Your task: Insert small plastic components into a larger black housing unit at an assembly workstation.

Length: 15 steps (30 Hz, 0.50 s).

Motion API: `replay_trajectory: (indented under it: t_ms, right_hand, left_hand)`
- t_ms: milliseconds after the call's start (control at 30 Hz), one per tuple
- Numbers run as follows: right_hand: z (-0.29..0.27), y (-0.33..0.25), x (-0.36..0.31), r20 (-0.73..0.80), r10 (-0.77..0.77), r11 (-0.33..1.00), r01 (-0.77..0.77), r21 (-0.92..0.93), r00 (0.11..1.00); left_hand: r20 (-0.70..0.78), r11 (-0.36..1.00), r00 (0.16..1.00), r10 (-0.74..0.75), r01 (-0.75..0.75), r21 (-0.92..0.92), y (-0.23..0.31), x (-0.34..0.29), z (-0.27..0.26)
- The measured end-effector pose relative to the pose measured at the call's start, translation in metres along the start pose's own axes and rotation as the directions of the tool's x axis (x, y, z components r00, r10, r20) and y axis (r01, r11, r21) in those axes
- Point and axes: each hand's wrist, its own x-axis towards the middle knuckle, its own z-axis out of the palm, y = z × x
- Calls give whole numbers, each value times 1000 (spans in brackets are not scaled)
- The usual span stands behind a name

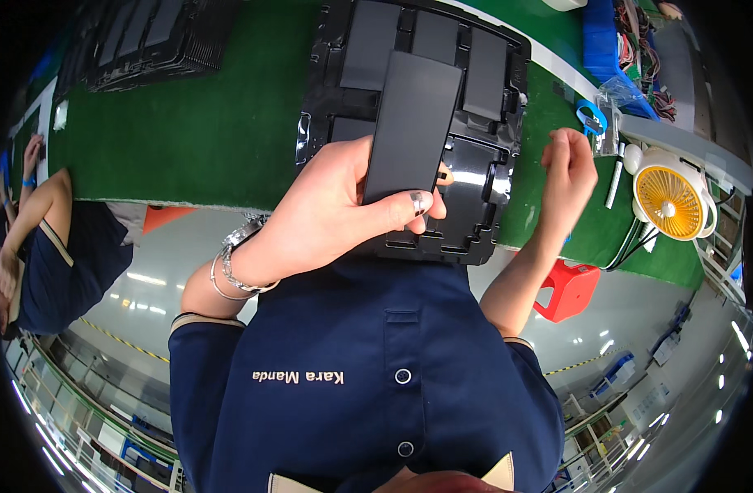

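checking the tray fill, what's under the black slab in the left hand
Under the black slab in the left hand lies the black moulded tray, dark panels in its upper pockets. The pocket directly beneath is covered.

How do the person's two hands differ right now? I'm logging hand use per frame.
The left hand grips a flat black rectangular panel over the black moulded tray; the right hand holds nothing I can make out, fingers loosely curled above the green mat. The left wrist carries silver bracelets; the right wrist looks bare. Both hands are ungloved.
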Motion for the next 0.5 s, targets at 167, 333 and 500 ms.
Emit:
replay_trajectory:
  t_ms: [167, 333, 500]
  right_hand:
    - [12, 27, -2, -77, -426, 705, 277, -653, 902]
    - [10, -61, -37, 118, -292, 931, 254, 261, 949]
    - [29, -84, -50, 395, -306, 871, 87, 484, 866]
  left_hand:
    - [-35, 995, 996, 88, -89, -42, -6, 4, 8]
    - [-163, 991, 981, 107, -119, -67, -8, 4, 17]
    - [-229, 977, 952, 205, -214, -12, -11, 1, 24]
